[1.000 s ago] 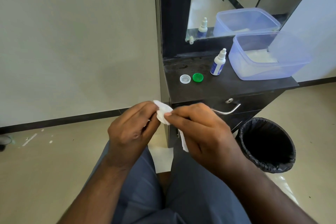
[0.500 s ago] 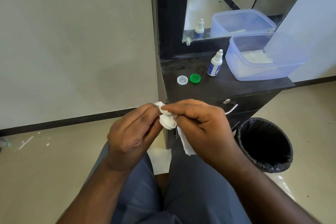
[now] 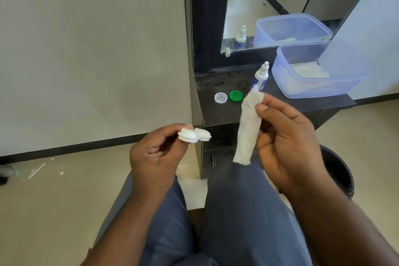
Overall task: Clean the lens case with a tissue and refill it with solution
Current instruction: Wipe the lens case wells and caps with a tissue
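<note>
1. Counted one white lens case (image 3: 194, 135), two wells side by side, pinched at its left end between thumb and fingertips of the left hand (image 3: 154, 158), held level above the lap.
2. Counted one tissue (image 3: 248, 127), rolled into a long strip, gripped near its top by the curled thumb and fingers of the right hand (image 3: 287, 144); lower end hung free above the right knee.
3. Held case and tissue apart, with a clear gap between them.
4. Counted two loose caps on the dark cabinet top (image 3: 269, 106): one clear-white cap (image 3: 220, 98) and one green cap (image 3: 235, 95), just beside each other near the top's left front corner.
5. Counted one solution bottle (image 3: 261, 76), upright, white nozzle up, behind the caps and partly hidden by the tissue's tip.
6. Counted one translucent blue tub (image 3: 313, 86) at the right of the top, near its front edge, with something white inside.
7. Saw bottle and tub repeated in the mirror (image 3: 259, 6) above.
8. Counted one black-lined bin (image 3: 339, 170) on the floor at the right, partly behind the right wrist.
9. Noted bare top between caps and front edge, and between bottle and tub.
10. Noted open floor at the left, up to the wall's dark skirting.
</note>
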Action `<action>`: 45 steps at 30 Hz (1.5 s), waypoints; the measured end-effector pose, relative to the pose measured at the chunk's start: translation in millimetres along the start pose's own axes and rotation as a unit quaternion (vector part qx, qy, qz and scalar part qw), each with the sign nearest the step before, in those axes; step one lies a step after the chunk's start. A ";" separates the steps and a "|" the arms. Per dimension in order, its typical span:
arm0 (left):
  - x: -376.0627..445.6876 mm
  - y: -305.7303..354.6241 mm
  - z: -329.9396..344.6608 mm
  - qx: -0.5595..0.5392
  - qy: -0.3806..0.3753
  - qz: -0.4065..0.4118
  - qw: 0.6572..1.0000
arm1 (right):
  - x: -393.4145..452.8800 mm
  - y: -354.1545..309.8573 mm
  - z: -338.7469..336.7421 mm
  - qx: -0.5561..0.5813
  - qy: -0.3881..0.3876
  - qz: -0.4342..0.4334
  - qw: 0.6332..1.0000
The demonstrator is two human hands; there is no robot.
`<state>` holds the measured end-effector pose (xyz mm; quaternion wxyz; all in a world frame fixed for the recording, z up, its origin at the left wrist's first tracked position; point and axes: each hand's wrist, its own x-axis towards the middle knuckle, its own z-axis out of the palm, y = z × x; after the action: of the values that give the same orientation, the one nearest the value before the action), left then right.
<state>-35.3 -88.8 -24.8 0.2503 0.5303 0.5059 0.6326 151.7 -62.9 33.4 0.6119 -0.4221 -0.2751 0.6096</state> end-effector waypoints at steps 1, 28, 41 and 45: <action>-1.4 2.5 3.7 -0.036 0.001 -0.035 0.999 | -0.6 -3.3 1.2 -0.066 -0.023 -0.044 0.997; -1.5 5.6 22.0 -0.380 -0.115 -0.297 0.869 | -0.8 24.6 6.7 -0.391 -0.342 -0.424 0.742; 0.6 3.5 23.9 -0.353 -0.054 -0.297 0.886 | -5.6 31.7 3.7 -0.426 -0.304 -0.463 0.715; -0.1 6.7 25.1 -0.301 -0.045 -0.275 0.912 | 1.4 39.3 -2.4 -0.461 -0.215 -0.459 0.729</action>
<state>-10.6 -82.0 -20.6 0.5846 0.2979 0.4051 0.6367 133.7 -66.0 -1.6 0.4721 -0.3325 -0.8064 0.1275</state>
